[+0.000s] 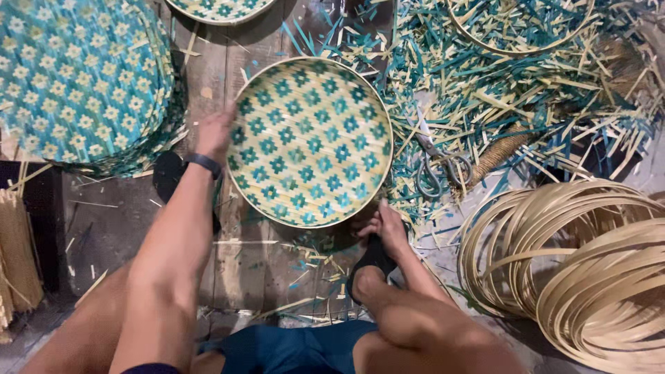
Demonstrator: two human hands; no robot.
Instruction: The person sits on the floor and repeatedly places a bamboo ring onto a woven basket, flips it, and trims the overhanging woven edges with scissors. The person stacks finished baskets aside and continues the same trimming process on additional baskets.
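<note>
On the wooden floor (249, 263): round woven tray (309, 142), teal and straw, held at its left rim.

Left hand (216, 131) clamped on tray rim; right hand (388, 227) near the tray's lower edge, fingers curled, grip not clear. Stack of finished trays (80, 79) at far left, just beside the left hand. Scissors (436, 166) right of the tray, among a thick litter of cut strips (526, 90). Coiled bamboo hoops (575, 263) crowding the right side, near the right hand.
</note>
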